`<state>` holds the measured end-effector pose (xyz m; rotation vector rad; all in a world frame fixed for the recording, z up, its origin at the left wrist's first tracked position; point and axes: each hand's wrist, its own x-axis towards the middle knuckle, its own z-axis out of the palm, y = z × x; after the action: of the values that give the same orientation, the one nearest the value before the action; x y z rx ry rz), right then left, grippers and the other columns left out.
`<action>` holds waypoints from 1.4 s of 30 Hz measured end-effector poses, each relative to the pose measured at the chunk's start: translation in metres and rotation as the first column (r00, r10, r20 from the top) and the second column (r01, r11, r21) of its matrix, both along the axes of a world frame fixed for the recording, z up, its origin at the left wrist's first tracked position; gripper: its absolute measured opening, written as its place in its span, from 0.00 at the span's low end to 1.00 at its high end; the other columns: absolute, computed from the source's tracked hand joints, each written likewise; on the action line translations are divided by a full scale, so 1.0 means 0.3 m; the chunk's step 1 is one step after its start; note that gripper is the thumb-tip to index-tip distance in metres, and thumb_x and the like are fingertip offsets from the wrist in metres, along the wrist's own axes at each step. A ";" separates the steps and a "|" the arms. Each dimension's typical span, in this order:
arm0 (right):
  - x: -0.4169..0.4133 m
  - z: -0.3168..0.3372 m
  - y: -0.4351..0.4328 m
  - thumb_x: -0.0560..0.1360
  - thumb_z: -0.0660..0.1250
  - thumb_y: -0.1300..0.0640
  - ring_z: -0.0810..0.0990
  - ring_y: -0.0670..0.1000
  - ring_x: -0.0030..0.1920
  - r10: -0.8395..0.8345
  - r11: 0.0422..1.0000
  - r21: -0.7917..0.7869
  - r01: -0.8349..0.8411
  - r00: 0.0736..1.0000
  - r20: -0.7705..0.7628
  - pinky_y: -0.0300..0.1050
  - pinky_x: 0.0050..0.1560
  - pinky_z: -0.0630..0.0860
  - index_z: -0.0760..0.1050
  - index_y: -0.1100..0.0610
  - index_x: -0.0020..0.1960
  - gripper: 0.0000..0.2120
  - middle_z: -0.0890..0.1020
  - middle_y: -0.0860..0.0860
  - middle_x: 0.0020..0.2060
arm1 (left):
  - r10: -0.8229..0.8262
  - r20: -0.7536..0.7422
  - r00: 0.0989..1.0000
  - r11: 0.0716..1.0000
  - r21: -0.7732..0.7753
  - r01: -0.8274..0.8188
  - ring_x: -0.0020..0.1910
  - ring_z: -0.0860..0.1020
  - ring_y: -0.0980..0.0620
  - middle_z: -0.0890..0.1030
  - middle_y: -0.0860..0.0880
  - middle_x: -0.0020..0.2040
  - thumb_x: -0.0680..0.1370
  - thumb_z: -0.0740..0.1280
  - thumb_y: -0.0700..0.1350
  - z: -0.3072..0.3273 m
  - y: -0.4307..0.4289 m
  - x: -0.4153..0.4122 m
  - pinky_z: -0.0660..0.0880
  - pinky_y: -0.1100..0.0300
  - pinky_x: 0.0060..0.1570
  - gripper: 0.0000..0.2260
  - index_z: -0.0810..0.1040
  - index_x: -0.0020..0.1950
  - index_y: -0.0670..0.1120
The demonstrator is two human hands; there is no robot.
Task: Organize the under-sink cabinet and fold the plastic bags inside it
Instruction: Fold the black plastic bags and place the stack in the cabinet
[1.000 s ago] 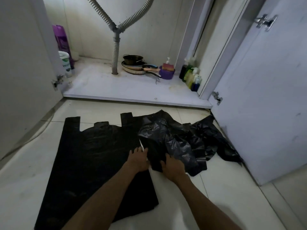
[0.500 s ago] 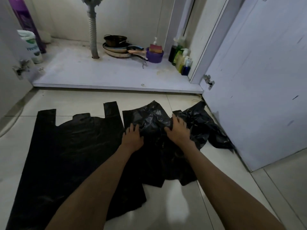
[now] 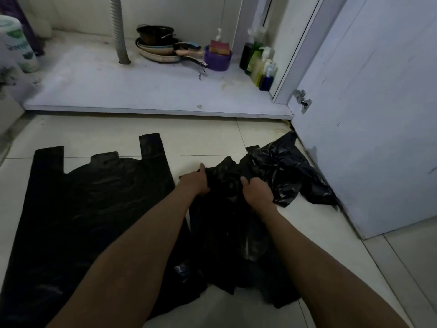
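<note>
A large black plastic bag [image 3: 89, 209] lies flat on the tiled floor at the left, its two handles pointing toward the cabinet. A second, crumpled black bag [image 3: 227, 233] lies to its right and overlaps its edge. My left hand [image 3: 195, 182] grips this bag's upper left edge, index finger sticking out. My right hand [image 3: 256, 192] grips its top edge a little further right. More crumpled black plastic [image 3: 290, 171] is heaped against the open door.
The open under-sink cabinet's shelf [image 3: 142, 91] holds a drain hose [image 3: 119, 34], stacked pans [image 3: 160, 47], a purple tub with a sponge [image 3: 217, 56], bottles [image 3: 262, 65] at the right and a paper roll [image 3: 17, 43] at the left. The open white door [image 3: 369, 114] stands at the right.
Both hands slid forward along the crumpled bag, from its near edge to its top edge. The bag now lies stretched out toward me. The camera moved closer to the cabinet.
</note>
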<state>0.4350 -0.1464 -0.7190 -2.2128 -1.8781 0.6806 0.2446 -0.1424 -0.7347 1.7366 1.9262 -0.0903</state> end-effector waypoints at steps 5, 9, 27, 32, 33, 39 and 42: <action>0.006 -0.021 0.006 0.76 0.65 0.52 0.78 0.62 0.57 0.105 0.994 -0.005 -0.105 0.994 0.013 0.51 0.53 0.74 0.60 0.52 0.73 0.28 0.79 0.58 0.56 | -0.022 0.082 0.996 0.996 0.089 0.015 0.55 0.78 0.44 0.78 0.43 0.57 0.76 0.67 0.51 -0.021 0.009 0.008 0.73 0.55 0.48 0.21 0.69 0.64 0.42; -0.001 -0.019 0.012 0.75 0.63 0.54 0.79 0.58 0.55 0.170 0.985 -0.051 -0.166 0.981 0.091 0.45 0.45 0.72 0.74 0.53 0.50 0.05 0.81 0.54 0.51 | -0.010 0.157 0.987 0.985 0.173 -0.017 0.56 0.76 0.42 0.74 0.40 0.60 0.77 0.66 0.46 -0.011 0.017 0.003 0.74 0.52 0.52 0.14 0.73 0.59 0.40; -0.229 0.894 0.108 0.75 0.67 0.62 0.72 0.54 0.52 0.508 0.860 0.053 -0.507 0.845 -0.167 0.47 0.40 0.72 0.50 0.39 0.78 0.41 0.67 0.54 0.71 | -0.031 -0.111 0.993 0.745 0.660 0.097 0.58 0.76 0.40 0.78 0.40 0.58 0.74 0.66 0.40 0.923 -0.061 -0.236 0.73 0.51 0.52 0.13 0.77 0.58 0.41; -0.486 1.148 0.056 0.71 0.71 0.55 0.74 0.57 0.63 0.655 0.732 0.094 -0.674 0.736 0.171 0.49 0.61 0.73 0.67 0.49 0.73 0.32 0.74 0.55 0.66 | 0.071 -0.161 0.984 0.700 0.711 0.065 0.55 0.77 0.41 0.79 0.42 0.55 0.71 0.67 0.38 1.194 -0.156 -0.390 0.72 0.54 0.48 0.14 0.79 0.56 0.42; -0.517 1.180 0.048 0.68 0.73 0.50 0.75 0.58 0.62 0.644 0.729 0.093 -0.679 0.725 0.244 0.52 0.63 0.73 0.71 0.50 0.70 0.31 0.75 0.55 0.64 | 0.087 -0.179 0.980 0.692 0.718 0.070 0.55 0.77 0.42 0.79 0.42 0.54 0.72 0.67 0.38 1.228 -0.173 -0.412 0.71 0.55 0.46 0.12 0.79 0.55 0.42; -0.590 1.246 0.012 0.65 0.75 0.38 0.76 0.55 0.54 0.628 0.695 0.154 -0.703 0.697 0.347 0.55 0.59 0.75 0.79 0.53 0.61 0.30 0.78 0.49 0.50 | 0.283 -0.279 0.918 0.695 0.719 0.005 0.70 0.63 0.39 0.70 0.41 0.65 0.73 0.73 0.46 1.335 -0.283 -0.611 0.70 0.45 0.61 0.15 0.80 0.59 0.45; -0.560 1.214 0.024 0.69 0.74 0.40 0.77 0.55 0.48 0.601 0.700 0.183 -0.691 0.707 0.372 0.50 0.52 0.75 0.80 0.56 0.57 0.24 0.78 0.51 0.46 | 0.370 -0.366 0.854 0.748 0.663 -0.040 0.77 0.47 0.37 0.64 0.41 0.72 0.72 0.74 0.50 1.305 -0.349 -0.728 0.57 0.39 0.70 0.17 0.82 0.59 0.46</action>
<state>0.2670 -0.1391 -0.3547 -1.4638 -2.7379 0.0971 0.0262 -0.2471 -0.3430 2.0208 2.7589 0.2878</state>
